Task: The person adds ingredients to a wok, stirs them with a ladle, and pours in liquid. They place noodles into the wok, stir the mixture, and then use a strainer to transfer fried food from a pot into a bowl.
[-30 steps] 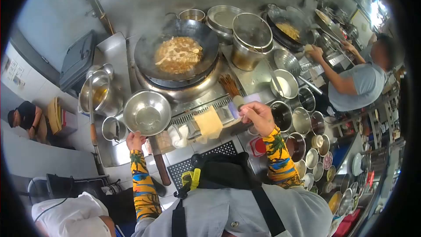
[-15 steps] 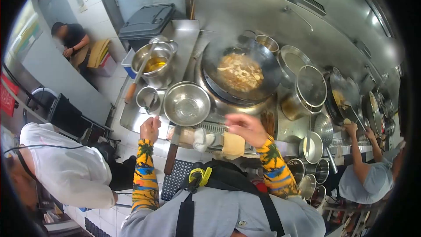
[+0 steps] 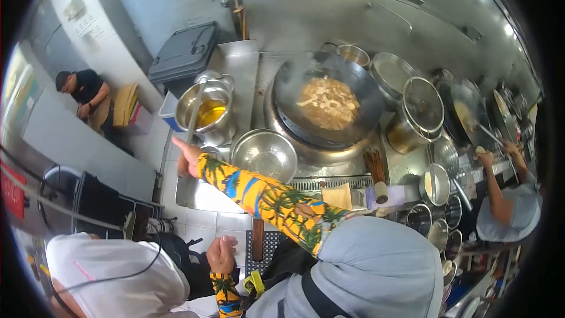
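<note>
My right hand reaches across to the left, at the wooden handle of a long ladle. Its fingers look closed on the handle, with one digit sticking out; the grip is partly hidden. The ladle rests across a steel pot of yellow oil. My left hand is low by my body, fingers loosely curled with nothing visible in them. A metal bowl-shaped pan with a wooden handle sits below my right forearm. Behind it, a steaming wok holds pale pieces in brown liquid.
A mesh strainer lies over a pot at right, near a bamboo brush and a yellow cloth. A person in white is close at left. Another person works at a wok on the right.
My right hand has swung from the counter's right side across to the ladle handle at left. My left hand has dropped back toward my body. The view has turned.
</note>
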Action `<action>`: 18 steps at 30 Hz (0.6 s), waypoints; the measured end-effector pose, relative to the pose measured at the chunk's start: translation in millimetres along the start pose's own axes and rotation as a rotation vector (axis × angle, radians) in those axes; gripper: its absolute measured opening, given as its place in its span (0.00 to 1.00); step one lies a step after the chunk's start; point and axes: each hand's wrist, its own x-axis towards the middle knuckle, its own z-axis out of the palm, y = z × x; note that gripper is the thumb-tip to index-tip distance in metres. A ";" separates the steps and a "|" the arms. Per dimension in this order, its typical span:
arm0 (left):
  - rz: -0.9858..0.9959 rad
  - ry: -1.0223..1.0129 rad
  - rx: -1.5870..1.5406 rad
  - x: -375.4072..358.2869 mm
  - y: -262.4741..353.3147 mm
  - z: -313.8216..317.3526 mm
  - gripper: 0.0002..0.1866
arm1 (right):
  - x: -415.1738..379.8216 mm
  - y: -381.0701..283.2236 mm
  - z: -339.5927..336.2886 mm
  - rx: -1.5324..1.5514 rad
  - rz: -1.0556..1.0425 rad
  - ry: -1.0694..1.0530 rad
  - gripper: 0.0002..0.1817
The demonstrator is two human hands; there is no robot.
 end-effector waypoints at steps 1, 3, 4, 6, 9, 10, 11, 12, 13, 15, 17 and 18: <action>-0.022 -0.003 -0.023 -2.6 1.7 0.0 0.22 | -35.3 -16.7 23.5 0.110 0.020 0.135 0.35; -0.043 -0.027 -0.039 -3.2 1.9 2.3 0.22 | -41.5 -29.6 32.7 -0.181 -0.382 0.388 0.32; -0.046 -0.055 -0.051 0.2 1.2 8.2 0.22 | -49.9 -47.5 27.0 -0.272 -0.359 0.386 0.29; -0.038 -0.139 -0.048 7.7 -1.7 22.3 0.22 | -102.0 -86.5 23.9 -0.319 -0.332 0.336 0.22; 0.107 -0.343 -0.038 24.7 -1.0 56.2 0.20 | -172.3 -111.3 2.8 -0.271 -0.452 0.084 0.17; 0.108 -0.407 0.011 25.1 22.5 76.5 0.20 | -213.2 -122.6 -1.7 -0.163 -0.472 -0.016 0.17; 0.106 -0.467 0.059 23.1 46.5 98.2 0.19 | -259.0 -132.5 -8.5 -0.058 -0.486 -0.118 0.17; 0.102 -0.533 0.028 30.4 37.5 121.7 0.19 | -295.7 -141.6 -18.1 -0.027 -0.476 -0.207 0.19; 0.159 -0.644 0.082 27.4 62.0 146.4 0.17 | -336.4 -149.1 -28.4 0.007 -0.469 -0.279 0.19; 0.394 -0.826 0.179 22.3 84.9 202.6 0.14 | -412.9 -162.8 -55.5 -0.203 -0.446 -0.138 0.27; 0.556 -1.042 0.239 6.4 112.9 262.3 0.10 | -460.1 -162.7 -89.8 -0.534 -0.529 0.315 0.32; 0.554 -1.141 0.209 -1.0 114.9 292.7 0.09 | -495.5 -159.0 -97.3 -0.667 -0.749 0.357 0.35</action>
